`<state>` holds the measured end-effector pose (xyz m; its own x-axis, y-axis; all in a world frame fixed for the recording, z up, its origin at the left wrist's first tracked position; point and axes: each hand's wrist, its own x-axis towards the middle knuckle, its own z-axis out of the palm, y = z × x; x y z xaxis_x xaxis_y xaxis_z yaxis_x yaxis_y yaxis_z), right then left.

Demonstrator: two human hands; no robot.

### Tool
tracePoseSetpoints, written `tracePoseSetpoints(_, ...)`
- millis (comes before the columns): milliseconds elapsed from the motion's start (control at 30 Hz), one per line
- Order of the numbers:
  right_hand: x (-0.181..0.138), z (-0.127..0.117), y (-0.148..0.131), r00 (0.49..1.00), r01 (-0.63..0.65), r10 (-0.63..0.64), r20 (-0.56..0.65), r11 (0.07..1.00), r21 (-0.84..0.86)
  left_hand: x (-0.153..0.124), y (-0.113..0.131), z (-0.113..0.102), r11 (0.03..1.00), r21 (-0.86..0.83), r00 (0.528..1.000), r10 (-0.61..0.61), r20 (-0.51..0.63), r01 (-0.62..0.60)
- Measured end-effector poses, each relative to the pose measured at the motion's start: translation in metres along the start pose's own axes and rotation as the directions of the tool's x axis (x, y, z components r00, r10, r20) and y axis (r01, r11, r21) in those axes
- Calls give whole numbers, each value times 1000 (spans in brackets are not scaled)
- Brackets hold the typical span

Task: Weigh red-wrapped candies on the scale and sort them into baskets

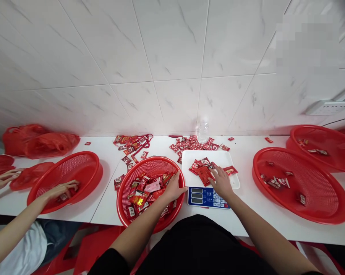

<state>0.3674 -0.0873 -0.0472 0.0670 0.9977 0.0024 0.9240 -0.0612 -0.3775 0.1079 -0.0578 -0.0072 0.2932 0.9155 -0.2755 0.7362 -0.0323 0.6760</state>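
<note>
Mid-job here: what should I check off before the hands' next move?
1. Left hand at the middle basket, on its right side: ok.
2. Right hand at the packets on the white tray: ok.
3. Firm grip in either hand: cannot tell.
4. Scale screens readable: not ok, no figures legible.
5. Table free of loose packets: not ok, many lie behind the tray.
6. Co-worker's hand clear of the middle basket: ok, inside the left basket.

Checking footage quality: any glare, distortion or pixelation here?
Head view: golden glint on one packet in the central basket; front right basket looks stretched, probably by the wide lens; blocky pixelation hides part of the wall, upper right.
</note>
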Motion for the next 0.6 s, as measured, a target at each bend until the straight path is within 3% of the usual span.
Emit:
tracePoseSetpoints(100,-1,-2,6,976,-189,187,-111,982,-10,-4,-6,-2,999,-23,999,34,11,-34)
tracePoseSetpoints(233,2,4,17,937,-340,343,-67,939,41,-14,-15,-2,998,-39,999,54,-3,-54)
tracePoseSetpoints(400,3,13,17,959,-284,284,12,956,69,-21,-18,-2,998,-43,999,47,-19,-47)
tracePoseSetpoints(533,4,8,22,983,-141,155,-98,981,133,-21,-18,-4,996,-54,997,66,-44,-68)
tracePoseSetpoints(600,8,1,38,968,-152,186,-169,969,196,-21,-18,-6,996,-61,996,65,-55,-68)
